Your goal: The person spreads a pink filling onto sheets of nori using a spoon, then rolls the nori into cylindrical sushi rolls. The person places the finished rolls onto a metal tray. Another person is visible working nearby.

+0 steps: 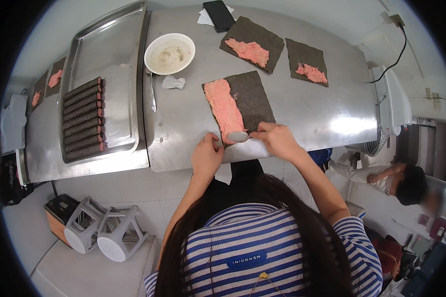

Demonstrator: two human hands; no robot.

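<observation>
In front of me on the steel table lies a dark seaweed sheet (255, 99) with a band of pink minced filling (223, 101) along its left side. My right hand (278, 139) grips a metal spoon (238, 136), whose bowl rests on the filling at the near end. At the sheet's near left corner, my left hand (208, 154) has its curled fingers and thumb on the edge. Farther back are two more seaweed sheets, each with a pink patch: one larger (271, 42), the other smaller (295, 52) to its right.
Several finished seaweed rolls (83, 120) lie in a metal tray (118, 39) at left. Nearby are a white bowl (154, 63) of cloudy liquid, another spoon (152, 96), a crumpled white wad (173, 82) and a black phone (218, 15). Grey stools (115, 245) stand below; another person (394, 180) is at right.
</observation>
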